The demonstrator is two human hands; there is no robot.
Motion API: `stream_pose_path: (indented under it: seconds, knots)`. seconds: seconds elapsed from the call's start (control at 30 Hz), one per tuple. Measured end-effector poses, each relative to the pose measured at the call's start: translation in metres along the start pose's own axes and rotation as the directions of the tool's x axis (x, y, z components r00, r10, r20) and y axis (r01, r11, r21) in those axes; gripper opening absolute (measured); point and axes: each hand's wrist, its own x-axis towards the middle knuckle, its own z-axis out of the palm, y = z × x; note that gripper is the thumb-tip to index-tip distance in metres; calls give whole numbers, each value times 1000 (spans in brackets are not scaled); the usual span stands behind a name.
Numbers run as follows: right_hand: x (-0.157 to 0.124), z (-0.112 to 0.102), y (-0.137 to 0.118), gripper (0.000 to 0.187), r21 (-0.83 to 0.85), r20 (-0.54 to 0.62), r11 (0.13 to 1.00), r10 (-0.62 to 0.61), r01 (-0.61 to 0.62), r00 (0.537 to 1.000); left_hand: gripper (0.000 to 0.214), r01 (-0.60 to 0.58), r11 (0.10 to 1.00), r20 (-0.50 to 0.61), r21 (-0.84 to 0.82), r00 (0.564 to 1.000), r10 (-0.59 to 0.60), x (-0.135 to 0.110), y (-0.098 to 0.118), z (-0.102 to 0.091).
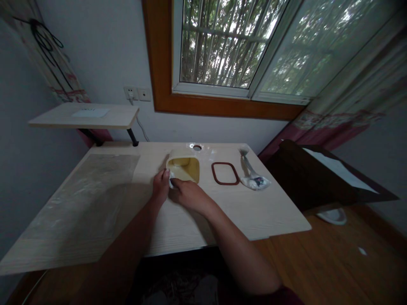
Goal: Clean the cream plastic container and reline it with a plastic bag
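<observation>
A container [187, 166], white outside and yellowish inside, is tipped with its open mouth toward me at the middle of the table. My left hand [161, 185] is closed on its left rim, the thumb on top. At the lower left corner of the mouth, my right hand [190, 195] pinches a small white cloth or tissue [171, 179] against the rim. Part of the cloth is hidden by my fingers. To the right lies a reddish-brown rounded square ring [225, 184], flat on the table and apart from both hands.
A clear plastic bag with a dark item inside [256, 182] lies right of the ring. Clear plastic sheeting [85, 199] covers the table's left part. A raised shelf [63, 116] stands at back left. A cable hole [197, 148] sits near the back edge.
</observation>
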Motion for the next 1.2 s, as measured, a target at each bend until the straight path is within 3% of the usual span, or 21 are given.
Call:
stream_pose_path:
  seconds: [0.13, 0.47, 0.67, 1.0, 1.2]
  knots:
    - [10, 0, 4, 39, 3, 22, 1000, -30, 30, 999, 37, 31, 999, 3, -29, 1000, -31, 1, 0, -1]
    - [57, 9, 27, 42, -179, 56, 984, 5, 5, 998, 39, -12, 999, 66, 40, 998, 9, 0, 9, 1]
    - [78, 14, 27, 38, -222, 63, 972, 88, -72, 994, 41, -8, 1000, 55, 13, 998, 7, -5, 17, 5]
    - [84, 17, 20, 40, -313, 25, 916, 273, -251, 962, 41, -10, 999, -13, 52, 1000, 11, -12, 31, 8]
    - [80, 14, 24, 39, -375, -8, 894, 261, -245, 965, 43, -22, 997, 9, 73, 1000, 21, -17, 28, 16]
